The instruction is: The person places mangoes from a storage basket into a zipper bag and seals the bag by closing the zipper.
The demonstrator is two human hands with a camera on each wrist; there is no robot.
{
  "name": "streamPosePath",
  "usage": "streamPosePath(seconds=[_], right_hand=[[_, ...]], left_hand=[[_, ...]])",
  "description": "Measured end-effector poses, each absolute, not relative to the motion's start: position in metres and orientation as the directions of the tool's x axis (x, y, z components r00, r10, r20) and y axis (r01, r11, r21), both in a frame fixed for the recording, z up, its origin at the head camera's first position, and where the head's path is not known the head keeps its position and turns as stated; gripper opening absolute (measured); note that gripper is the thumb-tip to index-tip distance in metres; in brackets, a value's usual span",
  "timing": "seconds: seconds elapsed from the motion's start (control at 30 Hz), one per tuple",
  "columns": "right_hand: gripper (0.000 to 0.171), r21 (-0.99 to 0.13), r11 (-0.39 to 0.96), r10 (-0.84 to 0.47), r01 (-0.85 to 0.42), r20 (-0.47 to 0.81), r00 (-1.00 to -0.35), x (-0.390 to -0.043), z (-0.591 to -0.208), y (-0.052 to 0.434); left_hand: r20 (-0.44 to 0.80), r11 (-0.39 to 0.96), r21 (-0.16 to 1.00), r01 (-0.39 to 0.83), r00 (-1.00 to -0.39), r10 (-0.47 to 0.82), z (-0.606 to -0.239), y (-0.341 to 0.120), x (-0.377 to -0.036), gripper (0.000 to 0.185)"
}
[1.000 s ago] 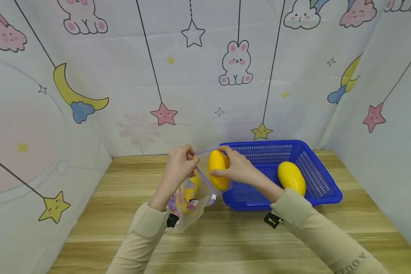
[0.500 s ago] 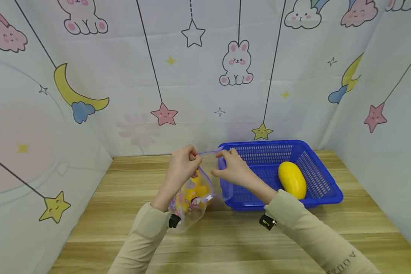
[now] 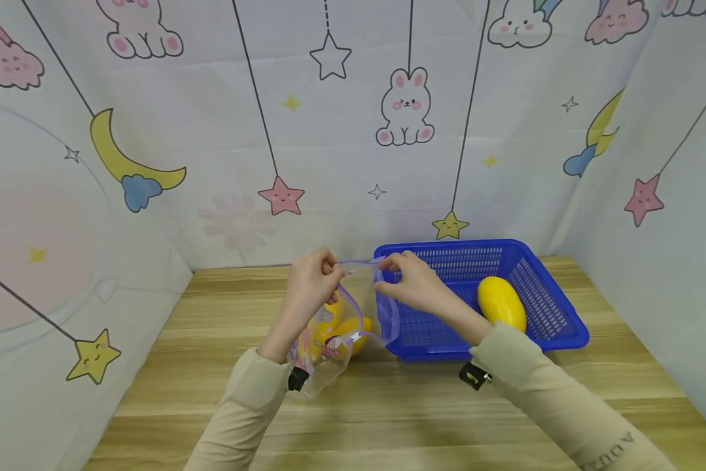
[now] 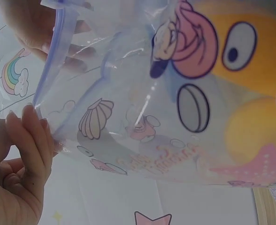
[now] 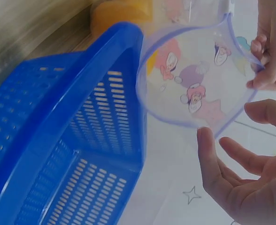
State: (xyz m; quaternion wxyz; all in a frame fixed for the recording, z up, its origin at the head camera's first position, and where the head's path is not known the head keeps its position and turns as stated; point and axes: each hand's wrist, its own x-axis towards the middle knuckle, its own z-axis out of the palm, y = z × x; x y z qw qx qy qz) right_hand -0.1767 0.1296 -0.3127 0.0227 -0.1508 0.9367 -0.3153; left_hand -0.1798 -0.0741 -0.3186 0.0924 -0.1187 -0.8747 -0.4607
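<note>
A clear zip bag (image 3: 329, 333) printed with cartoons hangs over the wooden table (image 3: 388, 405), with yellow oval fruits (image 3: 353, 325) lying in its bottom. My left hand (image 3: 331, 266) pinches the left side of the bag's rim. In the left wrist view its fingers (image 4: 32, 136) sit on the zip strip of the bag (image 4: 142, 131). My right hand (image 3: 388, 265) is at the rim's right side. In the right wrist view the right hand (image 5: 236, 126) is spread, its thumb tip at the round mouth of the bag (image 5: 194, 79), holding nothing.
A blue plastic basket (image 3: 488, 247) stands right of the bag and holds one yellow fruit (image 3: 502, 302). Its corner (image 5: 81, 93) lies close under the bag's mouth. Printed cloth walls enclose the table at the back and on both sides.
A second ago my right hand held a yellow fruit in the bag's mouth. It let go, the fruit dropped to the bottom, and the hand now sits at the rim.
</note>
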Motion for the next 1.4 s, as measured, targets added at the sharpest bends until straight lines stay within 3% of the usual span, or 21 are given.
streamPosePath(seconds=[0.53, 1.4], right_hand=[[0.038, -0.571, 0.793, -0.252, -0.21, 0.005, -0.968, -0.187, -0.305, 0.166], [0.04, -0.395, 0.903, -0.214, -0.171, -0.068, -0.974, -0.197, -0.323, 0.219]], left_hand=[[0.276, 0.557, 0.779, 0.288, -0.955, 0.107, -0.316, -0.08, -0.18, 0.009], [0.263, 0.542, 0.792, 0.283, -0.958, 0.116, -0.317, -0.083, -0.18, 0.007]])
